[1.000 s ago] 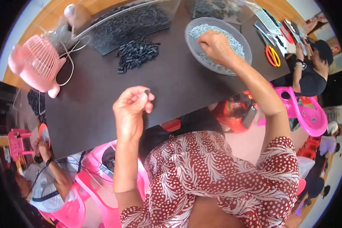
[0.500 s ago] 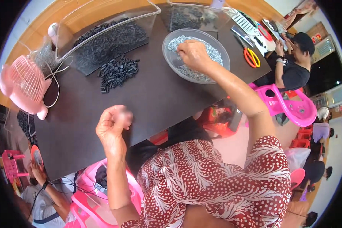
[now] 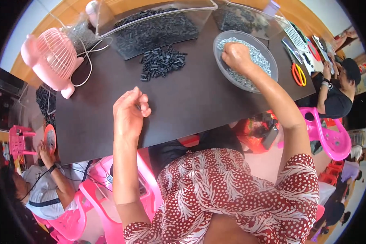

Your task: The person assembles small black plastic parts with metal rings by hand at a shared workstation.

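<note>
We see our right hand over the round, translucent plastic bowl of small, slim silvery metal pieces, its fingers bent under and mostly hidden; we cannot tell what they hold. Our left hand hangs over the flat, dark brown worktop, fingers curled in, and we cannot tell whether they grip anything. Beyond it, we see short black cylindrical pieces heaped loosely, left of the bowl.
</note>
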Available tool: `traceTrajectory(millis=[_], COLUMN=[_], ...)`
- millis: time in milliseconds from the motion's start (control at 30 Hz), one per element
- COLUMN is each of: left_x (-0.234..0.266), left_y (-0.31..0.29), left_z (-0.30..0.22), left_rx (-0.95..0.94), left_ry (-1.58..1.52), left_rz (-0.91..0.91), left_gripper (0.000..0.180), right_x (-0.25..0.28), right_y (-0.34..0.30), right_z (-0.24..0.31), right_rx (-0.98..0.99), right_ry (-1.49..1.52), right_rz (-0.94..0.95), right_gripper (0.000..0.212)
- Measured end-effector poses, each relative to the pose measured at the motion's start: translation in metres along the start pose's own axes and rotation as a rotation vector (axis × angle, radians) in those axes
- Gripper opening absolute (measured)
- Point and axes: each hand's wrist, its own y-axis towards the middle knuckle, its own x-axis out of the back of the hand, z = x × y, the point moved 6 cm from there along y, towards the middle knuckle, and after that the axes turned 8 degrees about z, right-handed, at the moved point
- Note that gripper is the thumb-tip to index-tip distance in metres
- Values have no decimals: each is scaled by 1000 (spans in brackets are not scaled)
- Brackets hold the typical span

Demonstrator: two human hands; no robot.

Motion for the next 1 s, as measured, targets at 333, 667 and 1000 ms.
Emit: traceTrajectory(millis=[333,667,1000], left_x=[-14,-41,-2], left_y=[27,23,24], left_z=[-11,-4,-30], left_rx=[-288,-710,-543], left_ry=[463,1110,1082], left_rz=[-205,-177,-401], left_gripper=[12,40,29], right_x=[28,45,65], right_y=[-18,-32,-44], right_z=[23,43,57], right_rx=[33,109,110], right_ry=[231,332,406], right_rz=[-160,-247,-268], right_gripper=[12,8,9])
